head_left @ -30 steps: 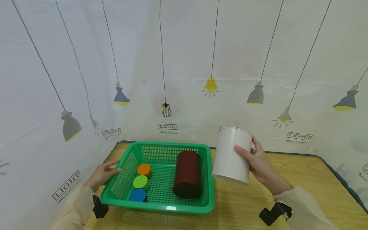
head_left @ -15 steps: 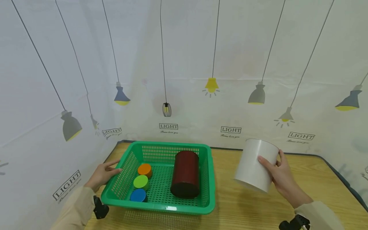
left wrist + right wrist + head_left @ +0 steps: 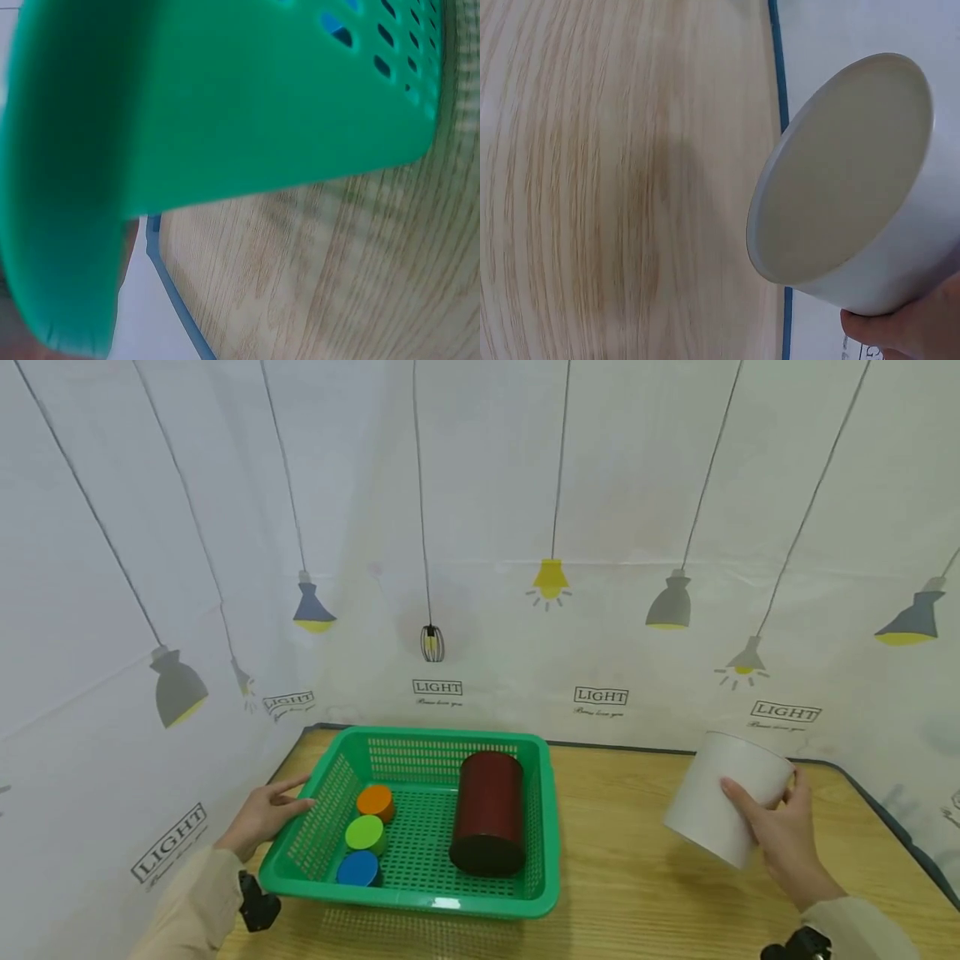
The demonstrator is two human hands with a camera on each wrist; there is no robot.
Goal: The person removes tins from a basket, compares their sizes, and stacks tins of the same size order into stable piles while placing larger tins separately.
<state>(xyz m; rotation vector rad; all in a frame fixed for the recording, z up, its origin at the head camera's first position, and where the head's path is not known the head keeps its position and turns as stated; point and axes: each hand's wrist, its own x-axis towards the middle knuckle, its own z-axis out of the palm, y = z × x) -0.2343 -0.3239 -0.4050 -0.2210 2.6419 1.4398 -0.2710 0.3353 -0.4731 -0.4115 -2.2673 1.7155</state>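
Observation:
A white cylinder (image 3: 723,797), like a plain canister, hangs tilted over the right part of the table. My right hand (image 3: 787,831) grips its right side, thumb across the front, the other fingers mostly hidden behind. In the right wrist view the cylinder's lower end (image 3: 847,169) shows as a pale round face within a thin rim. On the left, my left hand (image 3: 262,814) rests at the left rim of a green plastic basket (image 3: 442,902), index finger and thumb extended over it. A dark red cylinder (image 3: 489,810) lies in the basket's right half.
Inside the basket, along its left side, sit three short round blocks: orange (image 3: 376,803), lime green (image 3: 366,834) and blue (image 3: 359,868). The wood-grain table (image 3: 615,877) ends at a dark edge before a white lamp-print backdrop (image 3: 510,660).
My right hand has carried the white cylinder rightward and somewhat lower, away from the basket, tilting it more. The left hand and the basket's contents look the same.

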